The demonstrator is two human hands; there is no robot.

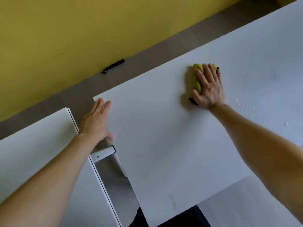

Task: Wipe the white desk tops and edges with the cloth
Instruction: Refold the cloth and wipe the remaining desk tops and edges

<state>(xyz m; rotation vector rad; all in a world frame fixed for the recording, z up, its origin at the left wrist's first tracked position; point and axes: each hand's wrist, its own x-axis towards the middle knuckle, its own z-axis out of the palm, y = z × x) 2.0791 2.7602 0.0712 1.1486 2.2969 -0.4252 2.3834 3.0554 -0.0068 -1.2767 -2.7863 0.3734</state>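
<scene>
Forearms, right hand flat on cloth

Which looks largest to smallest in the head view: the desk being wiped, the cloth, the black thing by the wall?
1. Desk
2. Cloth, partly hidden under the right hand
3. Black thing, though it lies farther from the camera, so its true size is unsure
</scene>
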